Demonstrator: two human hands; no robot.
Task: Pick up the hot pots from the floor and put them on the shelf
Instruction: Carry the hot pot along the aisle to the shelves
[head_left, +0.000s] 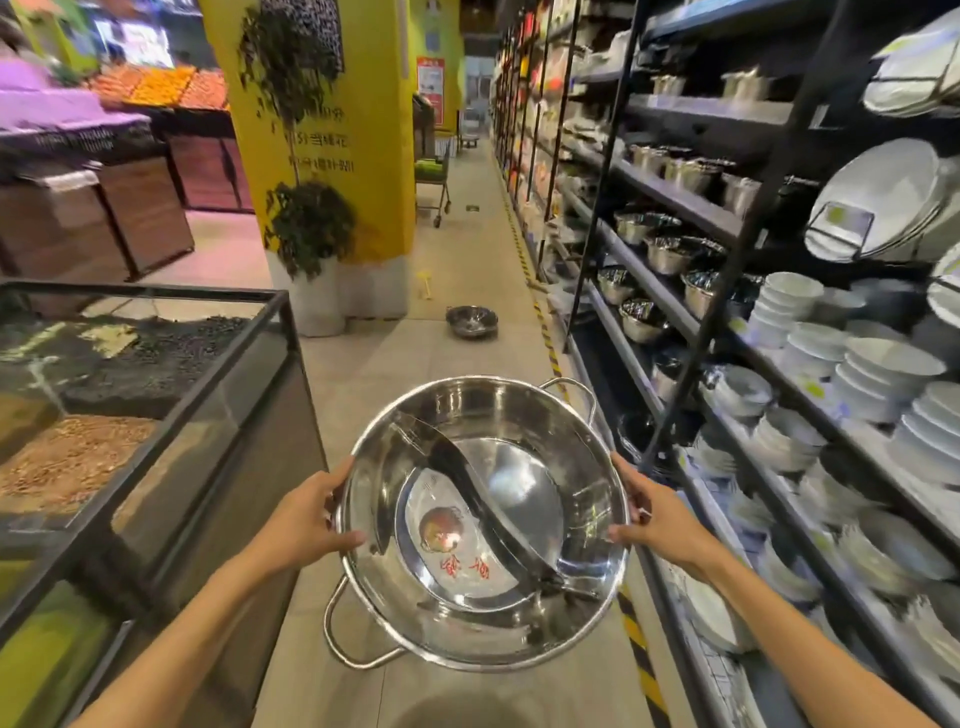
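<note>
Shop aisle; hot pot (483, 525) between both hands (306, 519).

There is one view, from a wide-angle camera worn on the person's head. It looks forward and down along a shop aisle, with the floor (467, 249) running away ahead. It sits close above the two arms, which reach in from the bottom edge. The shelf (670, 306) lines the right side and a glass case (156, 364) the left. Straight lines bend near the edges.
</note>
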